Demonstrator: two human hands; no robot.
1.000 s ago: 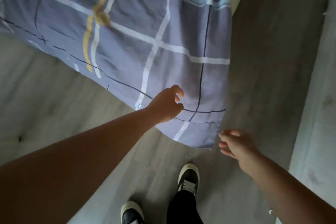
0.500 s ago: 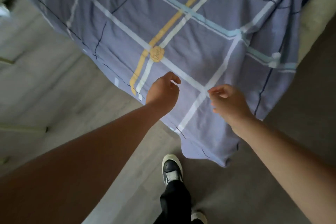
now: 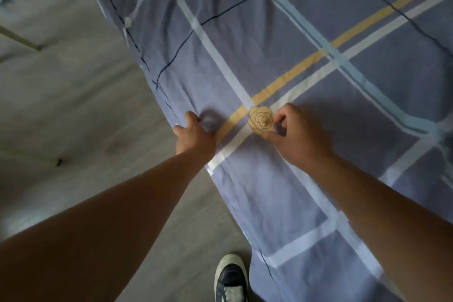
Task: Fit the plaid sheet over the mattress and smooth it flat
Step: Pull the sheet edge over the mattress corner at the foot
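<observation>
Grey floor point(image 3: 73, 105) runs along nine o'clock; plaid sheet point(image 3: 318, 32) spreads from twelve to four. Left hand point(image 3: 193, 137) grips its edge, right hand point(image 3: 296, 137) pinches fabric beside the rose print point(image 3: 261, 119).

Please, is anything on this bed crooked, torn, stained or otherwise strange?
Nothing torn or stained shows. The plaid sheet is only creased near its edge, where the left hand grips it; folds fan out from there. The right hand seems to pinch the cloth beside the rose motif.
</observation>
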